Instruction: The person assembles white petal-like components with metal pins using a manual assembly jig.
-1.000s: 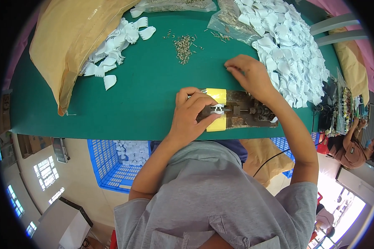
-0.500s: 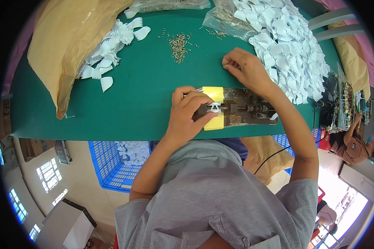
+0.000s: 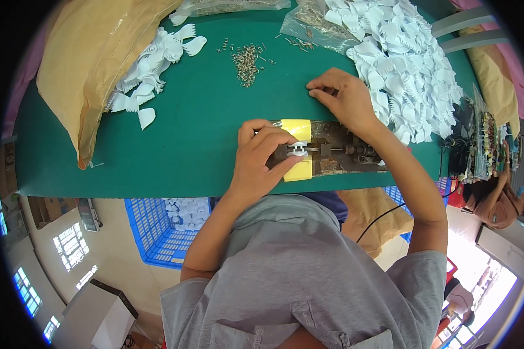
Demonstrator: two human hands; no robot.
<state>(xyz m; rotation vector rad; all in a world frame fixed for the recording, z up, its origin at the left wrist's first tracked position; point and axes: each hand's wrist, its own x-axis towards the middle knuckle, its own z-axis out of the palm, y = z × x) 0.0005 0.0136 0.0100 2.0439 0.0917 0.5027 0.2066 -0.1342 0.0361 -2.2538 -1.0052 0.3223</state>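
Note:
My left hand pinches a small white plastic clip between thumb and fingers. The clip sits against a dark metal jig, over the part wrapped in yellow tape. My right hand is raised above the far side of the jig, thumb and fingertips pinched together. Whatever is between those fingertips is too small to make out. To its left on the green table lies a heap of small metal springs. Close to its right rises a big pile of white toothed plastic pieces.
A tan sack at the left spills more white toothed pieces. Clear bags of metal parts lie at the back. Below the table's front edge stands a blue basket. Another person sits at far right.
My right hand has shifted slightly left, fingertips still pinched together. My left hand keeps the clip at the jig. The whole view has moved a little.

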